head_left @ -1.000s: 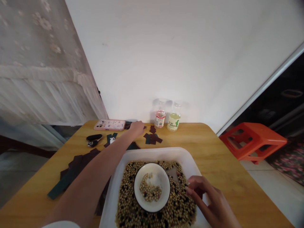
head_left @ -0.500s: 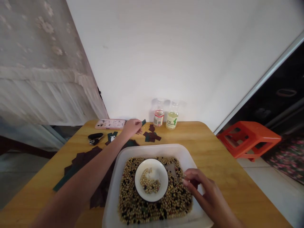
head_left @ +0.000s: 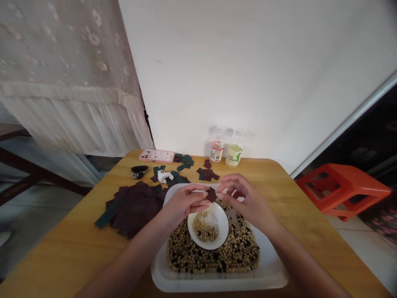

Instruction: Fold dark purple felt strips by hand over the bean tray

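Over the back of a white tray [head_left: 273, 265], my left hand [head_left: 189, 200] pinches one side of a small dark brown piece [head_left: 211, 194]. The fingers of my right hand [head_left: 238, 194] are closed on the piece's other side. Below them a white bowl [head_left: 222, 236] with a dark rim holds some pale beads [head_left: 205, 227]. It sits among many pale and black beads [head_left: 214, 260] spread in the tray. A large pile of dark brown pieces [head_left: 133, 207] lies left of the tray, with a green strip [head_left: 107, 215] at its edge.
A pink phone [head_left: 157, 156], a black key case [head_left: 139, 169], crumpled white tissue [head_left: 164, 176] and green pieces [head_left: 183, 166] lie at the back left. Two bottles [head_left: 217, 152] [head_left: 234, 155] stand by the wall, near more brown pieces [head_left: 208, 174]. An orange stool [head_left: 344, 186] is at the right.
My left hand has come back from beside the phone to above the tray. My right hand has moved up and inward, and both now hold the brown piece. The view has shifted.
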Demonstrator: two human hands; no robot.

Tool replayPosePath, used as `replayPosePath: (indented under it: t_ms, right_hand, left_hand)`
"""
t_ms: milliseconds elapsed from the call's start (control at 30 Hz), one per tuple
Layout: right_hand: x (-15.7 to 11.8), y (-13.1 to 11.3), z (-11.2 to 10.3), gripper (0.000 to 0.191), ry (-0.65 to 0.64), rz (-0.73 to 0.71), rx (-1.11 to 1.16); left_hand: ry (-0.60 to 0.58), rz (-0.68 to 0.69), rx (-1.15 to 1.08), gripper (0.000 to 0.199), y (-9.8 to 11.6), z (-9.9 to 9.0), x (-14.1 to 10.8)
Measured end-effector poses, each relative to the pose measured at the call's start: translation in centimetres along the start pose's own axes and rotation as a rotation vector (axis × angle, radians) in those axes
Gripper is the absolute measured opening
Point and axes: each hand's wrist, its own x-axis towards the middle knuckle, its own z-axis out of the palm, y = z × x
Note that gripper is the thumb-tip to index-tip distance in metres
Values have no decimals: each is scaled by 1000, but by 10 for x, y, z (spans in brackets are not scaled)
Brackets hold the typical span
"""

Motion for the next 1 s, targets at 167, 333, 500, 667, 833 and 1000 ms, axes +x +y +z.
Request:
replayPosePath:
  t_ms: [167,333,500,667,833,1000]
  right_hand:
    - [0,15,9,23,-113,38,17]
    - [0,18,12,21,-147,48,1]
    - [-2,17,16,19,-187,66,-27]
    - [-2,20,16,14,-230,135,3]
    - [-1,27,15,13,-265,162,61]
    - [-2,30,13,13,-254,129,94]
  left_hand:
    - [-20,-85,-64,30,-11,-5,1]
    - [-48,-114,-100,22,-14,-9,3]
    - [-59,-139,-43,23,-14,-9,4]
    - [-102,-163,-22,20,-15,-10,5]
    - [-126,-179,-27,15,-17,-13,9]
    - [-134,-151,-32,10,-18,-12,9]
